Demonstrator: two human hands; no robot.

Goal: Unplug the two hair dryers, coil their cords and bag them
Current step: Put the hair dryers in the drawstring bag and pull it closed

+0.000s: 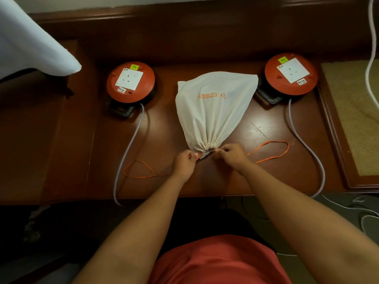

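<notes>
A cream drawstring bag [213, 107] with orange lettering lies bulging on the dark wooden table [266, 167], its mouth gathered tight toward me. My left hand [184, 162] pinches the orange drawstring [139, 171] at the left of the gathered mouth. My right hand [231, 154] pinches the other orange drawstring loop [272, 150] at the right of the mouth. Both loops trail out over the table. The hair dryers are not visible; whatever fills the bag is hidden.
Two orange extension reels stand behind the bag, the left reel [130, 83] and the right reel [290, 73], with nothing plugged into their sockets. A grey cable [131, 140] and another grey cable [307, 148] run off the front edge. White cloth [30, 46] hangs at far left.
</notes>
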